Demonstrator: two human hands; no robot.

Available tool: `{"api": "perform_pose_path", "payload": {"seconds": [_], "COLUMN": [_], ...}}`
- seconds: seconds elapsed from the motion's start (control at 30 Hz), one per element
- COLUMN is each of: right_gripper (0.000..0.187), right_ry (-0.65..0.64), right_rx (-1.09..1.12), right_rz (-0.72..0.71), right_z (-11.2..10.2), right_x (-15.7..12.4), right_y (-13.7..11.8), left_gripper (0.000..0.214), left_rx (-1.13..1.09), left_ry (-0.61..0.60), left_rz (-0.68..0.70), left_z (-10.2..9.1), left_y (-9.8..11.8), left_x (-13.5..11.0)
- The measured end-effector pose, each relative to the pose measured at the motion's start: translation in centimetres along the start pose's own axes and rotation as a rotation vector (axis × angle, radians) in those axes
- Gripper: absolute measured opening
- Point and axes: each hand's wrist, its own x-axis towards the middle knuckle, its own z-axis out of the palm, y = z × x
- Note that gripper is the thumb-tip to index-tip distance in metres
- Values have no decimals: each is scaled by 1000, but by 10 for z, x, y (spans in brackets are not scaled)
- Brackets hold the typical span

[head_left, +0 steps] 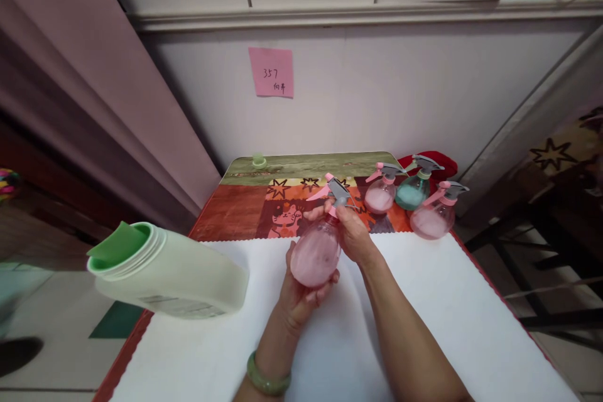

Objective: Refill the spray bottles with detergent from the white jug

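A pink spray bottle (316, 255) with a grey and pink trigger head (336, 191) is held tilted over the white cloth. My left hand (301, 298), with a green bangle on its wrist, cups the bottle's round body from below and the side. The fingers of my right hand (351, 232) are closed around the neck, just under the spray head. Pale contents show through the bottle's clear wall. Off to the left is a large pale green jug (188, 273) with a wide open mouth and a green lip.
Two pink spray bottles (379, 196) (432, 220) and a green spray bottle (412, 191) stand at the back right. A small green cap (259, 161) sits near the table's far edge. A pink note (272, 73) is stuck on the wall. White cloth (424, 301) covers the near table.
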Motion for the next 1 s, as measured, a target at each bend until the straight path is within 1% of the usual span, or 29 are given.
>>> {"api": "perform_pose_path", "payload": {"seconds": [0.13, 0.3, 0.4, 0.5, 0.6, 0.67, 0.73, 0.83, 0.93, 1.0], "right_gripper": [43, 44, 45, 45, 45, 44, 42, 41, 41, 41], "right_ry": [23, 47, 86, 92, 69, 70, 73, 99, 138, 161], "right_rx": [-25, -8, 20, 36, 37, 20, -20, -47, -33, -26], "right_rz": [18, 15, 4, -9, -35, -50, -51, -51, -66, -75], "right_z": [3, 8, 10, 12, 13, 11, 9, 6, 6, 6], "right_x": [0, 0, 0, 1, 1, 2, 3, 4, 5, 6], "right_y": [-2, -1, 2, 6, 9, 9, 9, 9, 10, 11], "left_gripper": [76, 79, 75, 71, 77, 83, 86, 83, 81, 78], "left_rx": [-24, 37, 50, 41, 42, 52, 80, 164, 249, 333], "left_ry": [4, -37, -61, -52, -29, 7, 69, 171, 299, 391], "left_rz": [68, 63, 72, 51, 38, 64, 118, 227, 334, 455], "left_z": [-1, 5, 8, 9, 10, 11, 14, 20, 25, 25], "left_y": [1, 2, 2, 2, 3, 4, 6, 5, -1, -6], "left_x": [2, -1, -2, -3, -3, -3, -3, -3, -1, 2]}}
